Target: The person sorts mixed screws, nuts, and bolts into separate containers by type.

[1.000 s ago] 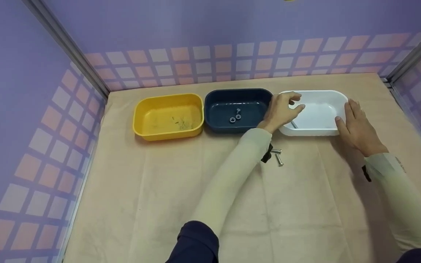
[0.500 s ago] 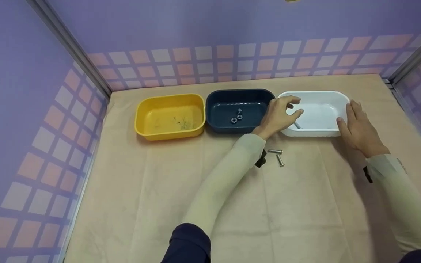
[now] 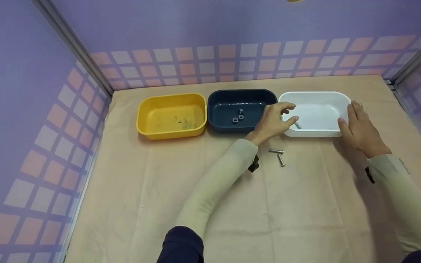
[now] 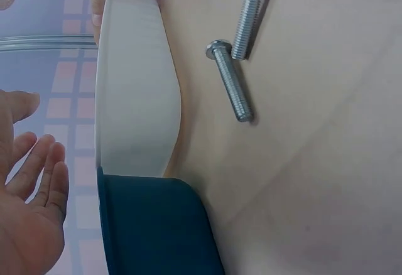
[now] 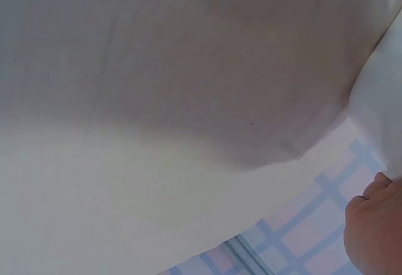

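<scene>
My left hand (image 3: 272,122) hovers over the rims where the dark blue bin (image 3: 225,129) and the white bin (image 3: 314,133) meet. Its fingers are loosely bent, thumb apart from them, and nothing shows between them in the left wrist view. My right hand (image 3: 364,133) rests against the right end of the white bin, fingers straight along the outside and thumb at the front rim. A bolt (image 3: 298,125) lies inside the white bin, near its front left. On the cloth below the bins are two silver bolts, one lying crosswise (image 4: 231,86) and another bolt (image 4: 249,21) beside it.
Several small metal pieces, including a nut (image 3: 235,120), lie in the blue bin. A yellow bin (image 3: 170,136) with dark marks on its floor stands at the left of the row. Patterned panels (image 3: 228,22) enclose the beige cloth (image 3: 232,219) at back and sides.
My left hand has drawn back slightly left and toward me from above the white bin. The right hand stays at the white bin's end. The view has shifted a little.
</scene>
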The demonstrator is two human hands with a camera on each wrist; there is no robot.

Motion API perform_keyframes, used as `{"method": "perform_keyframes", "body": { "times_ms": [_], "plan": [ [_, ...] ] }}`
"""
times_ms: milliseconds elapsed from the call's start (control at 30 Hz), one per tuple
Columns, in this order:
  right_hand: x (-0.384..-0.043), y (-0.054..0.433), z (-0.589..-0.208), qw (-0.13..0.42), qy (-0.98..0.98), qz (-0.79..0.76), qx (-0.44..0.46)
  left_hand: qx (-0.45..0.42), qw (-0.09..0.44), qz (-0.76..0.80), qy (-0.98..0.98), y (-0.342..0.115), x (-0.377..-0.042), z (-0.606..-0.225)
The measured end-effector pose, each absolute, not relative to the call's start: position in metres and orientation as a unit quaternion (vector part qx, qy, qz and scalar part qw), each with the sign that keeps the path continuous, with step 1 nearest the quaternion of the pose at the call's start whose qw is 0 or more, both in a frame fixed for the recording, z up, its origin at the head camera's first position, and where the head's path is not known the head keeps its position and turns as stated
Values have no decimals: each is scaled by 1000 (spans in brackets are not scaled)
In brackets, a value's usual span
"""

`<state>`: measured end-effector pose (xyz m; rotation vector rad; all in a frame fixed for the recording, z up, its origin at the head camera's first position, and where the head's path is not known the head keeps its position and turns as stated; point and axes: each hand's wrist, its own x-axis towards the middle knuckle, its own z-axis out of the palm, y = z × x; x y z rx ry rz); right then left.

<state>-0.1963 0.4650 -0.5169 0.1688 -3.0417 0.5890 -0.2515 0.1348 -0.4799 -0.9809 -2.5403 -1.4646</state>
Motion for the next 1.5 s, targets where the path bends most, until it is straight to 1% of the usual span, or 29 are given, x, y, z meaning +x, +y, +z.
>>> {"method": "perform_keyframes", "body": {
  "times_ms": [167, 433, 767, 1067, 1267, 1500],
  "plan": [
    [-195, 466, -518, 20, -978, 198, 63, -334, 25, -485, -808, 128, -246, -488],
    [-194, 464, -519, 16, -979, 195, 61, -333, 29, -520, -786, 118, -237, -503],
    [-193, 466, -518, 16, -978, 199, 61, -339, 8, -543, -768, 105, -222, -511],
    [-195, 465, -516, 22, -977, 201, 63, -342, 0, -522, -782, 95, -214, -518],
    [-197, 466, -516, 31, -973, 216, 73, -351, -28, -521, -777, 89, -211, -524],
    [-197, 467, -517, 32, -974, 212, 71, -329, -68, -512, -791, 85, -211, -530]
  ]
}}
